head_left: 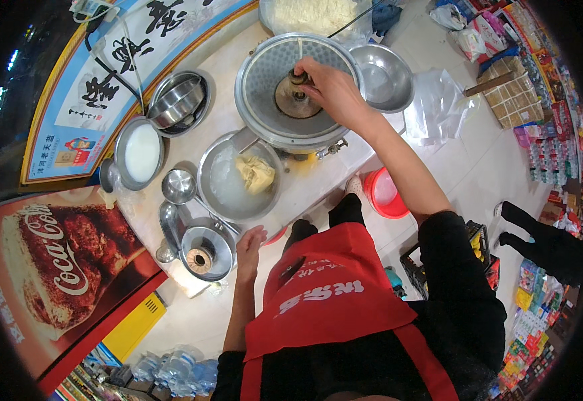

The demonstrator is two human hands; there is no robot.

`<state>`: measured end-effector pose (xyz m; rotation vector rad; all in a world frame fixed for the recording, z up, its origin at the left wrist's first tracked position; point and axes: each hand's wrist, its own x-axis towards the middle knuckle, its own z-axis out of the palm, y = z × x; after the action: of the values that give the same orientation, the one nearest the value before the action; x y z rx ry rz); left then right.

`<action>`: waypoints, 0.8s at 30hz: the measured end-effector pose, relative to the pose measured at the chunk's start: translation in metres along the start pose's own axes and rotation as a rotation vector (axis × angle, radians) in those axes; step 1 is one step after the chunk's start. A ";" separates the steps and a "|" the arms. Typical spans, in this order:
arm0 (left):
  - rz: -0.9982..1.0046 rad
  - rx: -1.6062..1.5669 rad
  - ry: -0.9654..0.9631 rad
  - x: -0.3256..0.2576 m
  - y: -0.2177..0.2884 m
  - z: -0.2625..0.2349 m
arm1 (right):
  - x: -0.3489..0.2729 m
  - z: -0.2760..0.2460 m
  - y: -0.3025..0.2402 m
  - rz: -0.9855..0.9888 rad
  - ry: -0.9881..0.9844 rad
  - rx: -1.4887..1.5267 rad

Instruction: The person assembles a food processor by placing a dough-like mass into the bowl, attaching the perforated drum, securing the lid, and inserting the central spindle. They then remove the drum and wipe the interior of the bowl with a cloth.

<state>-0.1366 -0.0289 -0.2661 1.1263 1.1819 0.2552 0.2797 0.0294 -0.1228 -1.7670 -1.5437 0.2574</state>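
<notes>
A large round metal pan [251, 113] with a dimpled inner wall stands on the worktop, a brown disc [290, 100] at its centre. My right hand [335, 90] reaches over it, fingers closed on the small metal knob [298, 78] on top of the disc. Down by the front edge of the worktop, my left hand [250, 246] is held with its fingers stretched out and nothing in it. Closest to it are a metal bowl [225, 252] with a beige ring-shaped part [199, 261] inside and a basin [206, 164] of cloudy water with a yellow cloth [255, 175].
A pot of white contents [142, 154], stacked metal bowls [178, 103] and a ladle [179, 186] stand on the left. Beyond the pan are an empty-looking metal basin [388, 77] and a clear tub of pale material [315, 15]. A red bucket [386, 194] sits on the floor; another person's legs [532, 234] show at right.
</notes>
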 end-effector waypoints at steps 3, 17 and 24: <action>0.001 0.002 0.015 -0.001 -0.001 -0.003 | 0.002 -0.002 0.004 -0.076 -0.073 -0.068; 0.140 0.208 0.055 -0.001 0.023 -0.002 | 0.000 -0.005 0.027 0.024 -0.197 -0.326; 0.936 0.738 0.249 0.032 0.188 0.043 | -0.006 0.001 0.041 -0.155 -0.608 -0.721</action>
<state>-0.0171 0.0572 -0.1375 2.3277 0.8888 0.7198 0.3087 0.0251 -0.1524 -2.2135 -2.4202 0.1784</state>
